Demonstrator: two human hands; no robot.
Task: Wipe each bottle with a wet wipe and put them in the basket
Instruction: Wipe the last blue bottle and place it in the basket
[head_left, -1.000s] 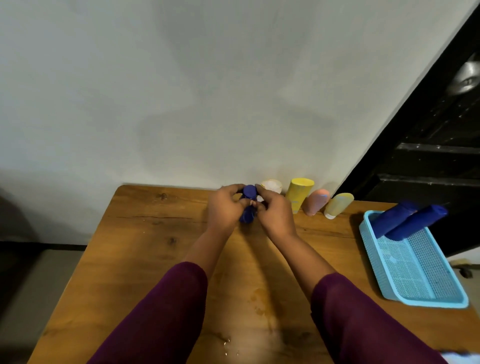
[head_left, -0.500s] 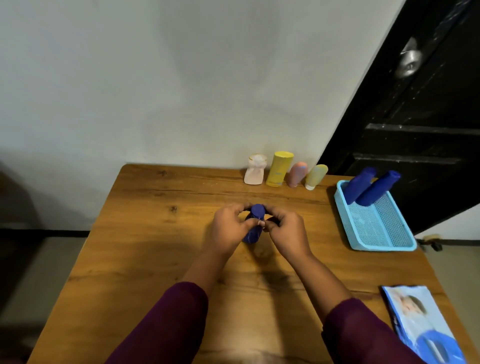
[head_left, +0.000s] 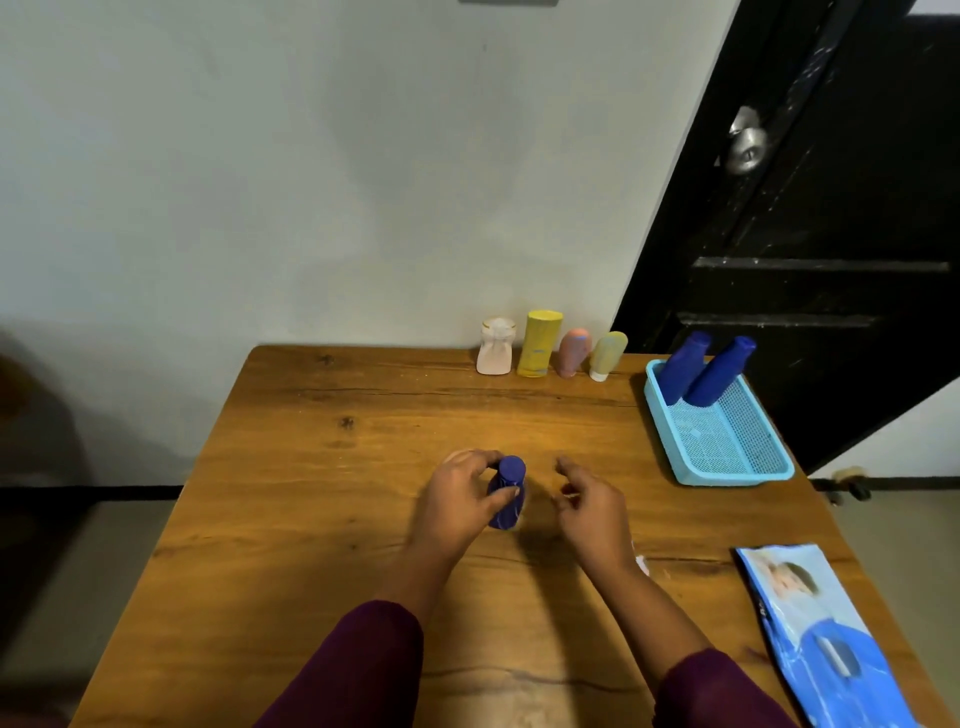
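A small blue bottle (head_left: 508, 491) is held upright near the middle of the table (head_left: 311, 519), its base on the wood. It is gripped by the left hand (head_left: 457, 504), whose fingers and thumb are curled round its body below the cap. The right hand (head_left: 592, 514) is kept just beside the bottle, apart from it, with fingers loosely bent and nothing seen between them. A white scrap (head_left: 642, 564) is partly hidden by the right wrist; what it is cannot be told.

A light blue basket (head_left: 727, 473) is set at the right edge, toward the far right corner. Two blue bottles (head_left: 684, 366) are leaned side by side against its far wall. Along the far edge a row is formed by a white bottle (head_left: 496, 348), a yellow bottle (head_left: 540, 343), a pink bottle (head_left: 573, 352) and a pale yellow tube (head_left: 608, 353). A pack of wipes (head_left: 821, 639) is laid flat at the near right corner.
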